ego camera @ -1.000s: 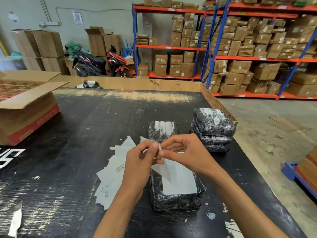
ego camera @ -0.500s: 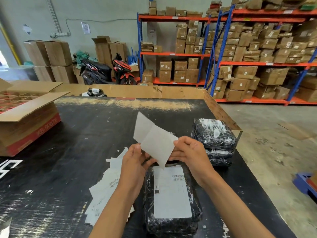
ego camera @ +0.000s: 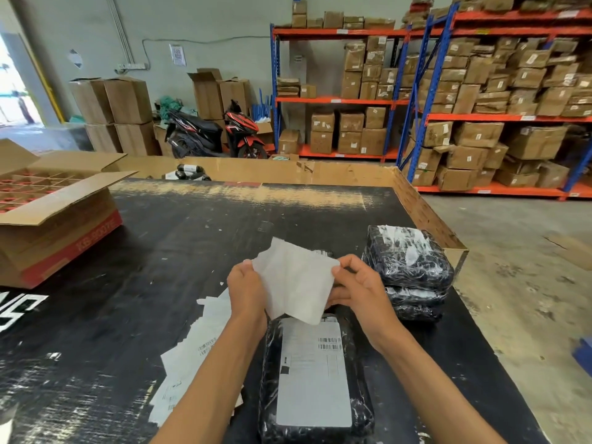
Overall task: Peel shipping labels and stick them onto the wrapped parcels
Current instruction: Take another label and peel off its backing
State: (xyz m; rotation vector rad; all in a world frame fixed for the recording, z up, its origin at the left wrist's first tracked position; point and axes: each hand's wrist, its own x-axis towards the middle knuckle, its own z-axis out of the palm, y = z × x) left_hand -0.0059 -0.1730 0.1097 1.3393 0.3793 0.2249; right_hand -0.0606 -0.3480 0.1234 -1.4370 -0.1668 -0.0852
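Paper held between both hands sits at the centre of the frame: a white label sheet (ego camera: 296,280), pinched at its left edge by the left hand (ego camera: 246,288) and at its upper right corner by the right hand (ego camera: 360,290), fingers and thumb curled onto it on each side. Its blank side faces the camera, and whether the backing is fully off cannot be told. The sheet hangs tilted in the air, its lower corner just above the far end of a black wrapped parcel (ego camera: 315,379).

That parcel lies directly below and toward the viewer from the hands, its long axis running from the bottom of the frame away toward the sheet. It already carries a printed label (ego camera: 312,373) with barcodes, so the held sheet probably belongs elsewhere, perhaps on another parcel (ego camera: 323,253) partly hidden behind the paper.

To the right of centre stands a stack of parcels (ego camera: 410,277), nearest the right hand and close to the table edge (ego camera: 429,216). Lower left of centre, by the left forearm, spreads a pile of loose labels (ego camera: 195,357). The black table (ego camera: 192,245) offers open room in the middle of the frame; an open cardboard box (ego camera: 54,216) sits at the left edge.
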